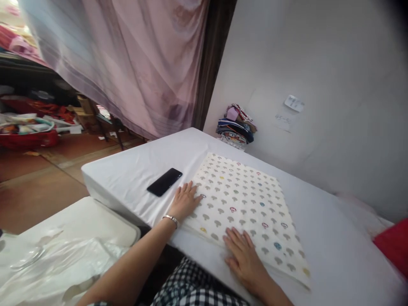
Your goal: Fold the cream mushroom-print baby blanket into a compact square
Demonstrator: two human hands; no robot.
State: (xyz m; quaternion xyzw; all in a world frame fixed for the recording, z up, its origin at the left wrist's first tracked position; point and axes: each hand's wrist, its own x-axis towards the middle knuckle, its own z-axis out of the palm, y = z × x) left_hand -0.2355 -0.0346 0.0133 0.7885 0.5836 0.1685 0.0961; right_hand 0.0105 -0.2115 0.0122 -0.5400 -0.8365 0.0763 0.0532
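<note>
Ten fingers lay flat, pinching nothing. Those of the left hand (185, 199) were slightly fanned, across the edge of the patterned cloth (242, 204) at nine o'clock, counting from the cloth's middle with twelve at the top of the view. Those of the right hand (244, 259) were closer together, thumb apart, over the near edge at six. Behind the left fingers, a bracelet (171, 219) circled the wrist.

The cloth lay flat on the white-covered table (328, 238), off-white with small mushroom shapes. It looked light and soft, likely to wrinkle under a push but not to break; on the smooth cover it might have slid easily. Whether it was one layer or folded could not be told. The best holds seemed to be the corners, at about four and eleven, pinched between thumb and finger, with the other palm pressing the middle.

Between nine and ten, just beside the left fingers, lay a black phone (165, 182); a careless sweep there could have knocked it. Farther out, a stack of clothes (236, 125) stood at twelve, a pink curtain (143, 63) hung at eleven, and a paper note (294, 103) was on the wall (334, 55) at one.
</note>
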